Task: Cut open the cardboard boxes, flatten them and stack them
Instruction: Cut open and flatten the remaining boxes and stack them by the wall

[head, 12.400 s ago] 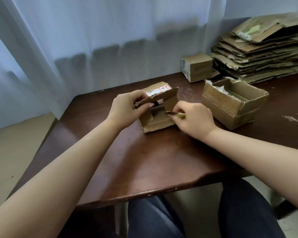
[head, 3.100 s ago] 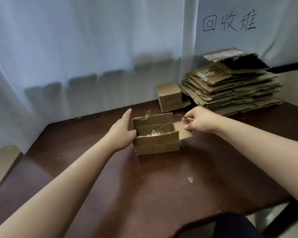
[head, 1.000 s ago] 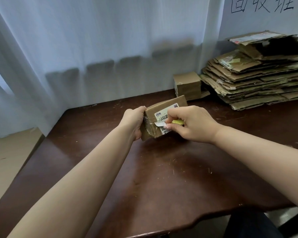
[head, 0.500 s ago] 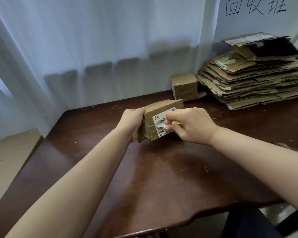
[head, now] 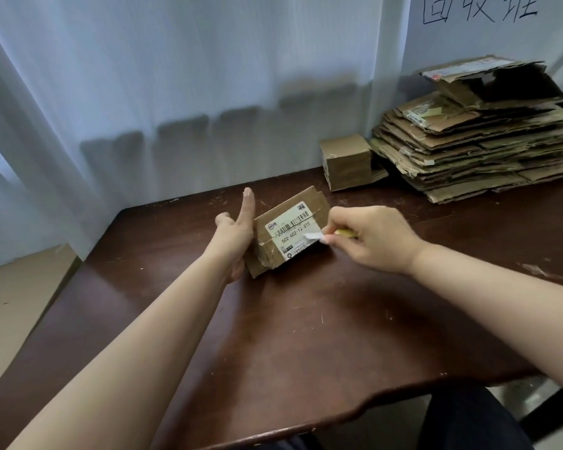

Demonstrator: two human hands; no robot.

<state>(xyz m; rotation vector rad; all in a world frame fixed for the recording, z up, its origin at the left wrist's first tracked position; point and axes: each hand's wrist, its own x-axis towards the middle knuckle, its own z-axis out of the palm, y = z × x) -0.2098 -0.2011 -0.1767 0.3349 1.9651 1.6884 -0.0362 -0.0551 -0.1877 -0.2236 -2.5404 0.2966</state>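
Note:
A small taped cardboard box (head: 288,232) with a white shipping label lies tilted on the dark wooden table (head: 306,336). My left hand (head: 238,235) props its left end, thumb pointing up and fingers under the box. My right hand (head: 371,238) is at the box's right side, shut on a yellow-handled cutter (head: 346,233); its fingertips also pinch a torn white flap of the label. The cutter's blade is hidden. A tall stack of flattened cardboard (head: 481,141) sits at the back right.
Another small closed box (head: 346,160) stands at the back edge beside the stack. A white curtain (head: 176,76) hangs behind the table, with handwritten characters on the wall above the stack. Paper scraps dot the tabletop. My legs show below the table's front edge.
The box has tipped flatter, so its label faces up. My left thumb has lifted off it and points upward. My right hand has slid right, pulling a strip of label loose.

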